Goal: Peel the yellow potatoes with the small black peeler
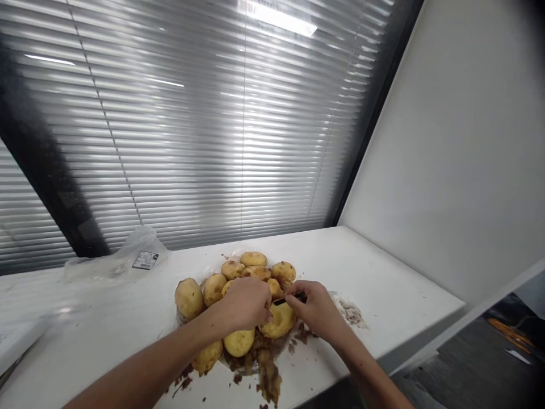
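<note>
Several peeled potatoes (254,259) lie heaped in the middle of the white table. My left hand (251,298) reaches over the heap, its fingers closed on the left side of a large yellow potato (280,322). My right hand (313,307) grips a slim dark tool (279,301), which lies across the top of that potato; whether it is a peeler or a knife I cannot tell. Brown peelings (267,375) are piled in front of the potatoes, and scraps are scattered around them. The left fingertips are partly hidden.
Clear plastic lies under the heap. A crumpled plastic bag (123,255) with a label is at the back left, by the window blinds (204,142). Right of my right hand is a whitish stringy clump (349,311). A white wall (443,125) borders the table's right side.
</note>
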The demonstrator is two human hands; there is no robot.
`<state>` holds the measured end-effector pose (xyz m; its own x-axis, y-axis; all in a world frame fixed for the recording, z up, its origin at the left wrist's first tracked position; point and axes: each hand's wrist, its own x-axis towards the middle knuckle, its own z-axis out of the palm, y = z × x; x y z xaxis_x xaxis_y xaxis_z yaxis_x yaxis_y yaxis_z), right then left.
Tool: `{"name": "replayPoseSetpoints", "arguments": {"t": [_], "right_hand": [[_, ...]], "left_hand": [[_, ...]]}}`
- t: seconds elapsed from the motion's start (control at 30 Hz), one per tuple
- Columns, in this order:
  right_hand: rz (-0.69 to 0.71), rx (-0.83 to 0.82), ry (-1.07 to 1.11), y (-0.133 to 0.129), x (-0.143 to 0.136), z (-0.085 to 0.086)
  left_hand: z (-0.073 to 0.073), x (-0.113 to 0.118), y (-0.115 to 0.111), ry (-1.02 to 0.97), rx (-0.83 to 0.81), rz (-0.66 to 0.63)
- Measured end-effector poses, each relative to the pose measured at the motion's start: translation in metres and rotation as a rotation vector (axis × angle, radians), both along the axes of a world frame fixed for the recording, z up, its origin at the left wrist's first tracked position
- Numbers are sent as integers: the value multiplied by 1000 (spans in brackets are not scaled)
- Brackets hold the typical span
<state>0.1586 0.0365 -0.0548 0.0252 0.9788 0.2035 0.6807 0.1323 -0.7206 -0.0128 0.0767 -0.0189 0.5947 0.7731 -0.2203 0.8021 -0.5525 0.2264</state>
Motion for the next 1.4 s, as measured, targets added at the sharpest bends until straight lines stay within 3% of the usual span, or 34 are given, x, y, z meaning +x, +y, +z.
{"name": "replayPoseSetpoints", "arguments": {"t": [0.13, 0.5, 0.6, 0.77, 0.9, 1.27, 1.4], "right_hand": [[-62, 12, -45, 0, -1, 0], [14, 12, 23, 0, -2, -4], [-45, 32, -11, 2, -3, -5], [20, -2, 53, 3, -1, -6], [-51, 8, 21, 3, 1, -5], [11, -1, 64, 0, 9, -6], [-64, 15, -22, -3, 13, -2]], "left_hand": [[-1, -1, 0, 0, 6, 6], [5, 2, -3, 16, 21, 16], [6, 1, -4, 21, 31, 19], [3, 0, -2, 14, 28, -5], [0, 0, -1, 25, 41, 1], [0, 0, -1, 19, 50, -15], [-2, 0, 1, 17, 59, -16]]}}
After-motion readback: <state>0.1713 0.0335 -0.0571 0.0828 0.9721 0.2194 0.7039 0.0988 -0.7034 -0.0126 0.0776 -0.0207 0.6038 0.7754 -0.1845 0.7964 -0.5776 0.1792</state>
